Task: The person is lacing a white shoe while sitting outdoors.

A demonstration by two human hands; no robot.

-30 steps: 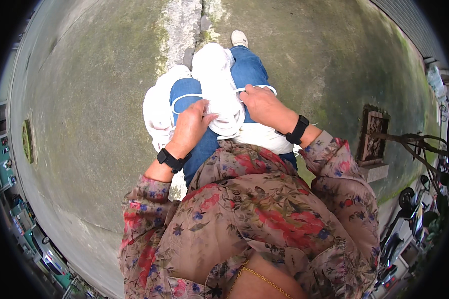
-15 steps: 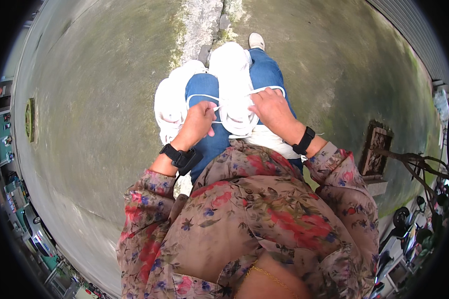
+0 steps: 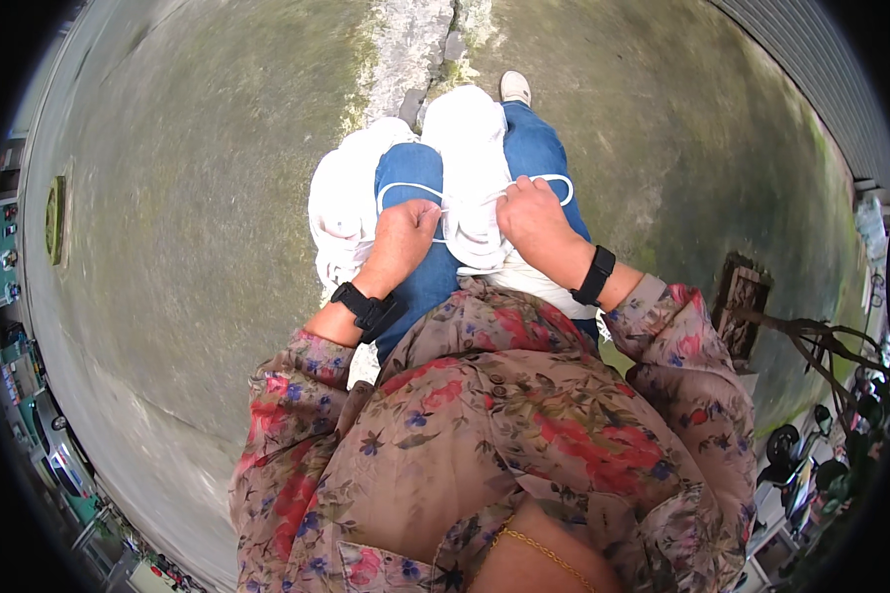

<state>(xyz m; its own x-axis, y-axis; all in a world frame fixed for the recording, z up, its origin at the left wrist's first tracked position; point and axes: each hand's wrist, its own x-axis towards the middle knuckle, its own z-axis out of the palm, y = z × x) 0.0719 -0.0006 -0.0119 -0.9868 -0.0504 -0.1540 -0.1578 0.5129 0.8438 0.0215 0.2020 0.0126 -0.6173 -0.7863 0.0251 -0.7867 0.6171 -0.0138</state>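
A long white soft bundle (image 3: 465,138) that looks like knitted cloth lies across my lap between my jeans-covered thighs. White cord (image 3: 406,185) arches over my left thigh, and a loop of it bulges out past my right hand. My left hand (image 3: 403,237) is closed in a pinch on the cord at the bundle's left side. At the right side, my right hand (image 3: 539,222) pinches the cord with its fingertips against the bundle. Whether the cord is knotted is hidden by my fingers.
Another white bundle (image 3: 338,203) rests beside my left thigh, and off-white cloth (image 3: 534,279) lies under my right forearm. Mossy concrete ground (image 3: 208,198) spreads around me. To the right are a brown wooden block-like object (image 3: 742,301) and bare branches (image 3: 821,341).
My left hand has turned, with its back now more upward and its fingertips nearer the bundle. The cord loop by my right hand stands out rounder. The view has shifted slightly.
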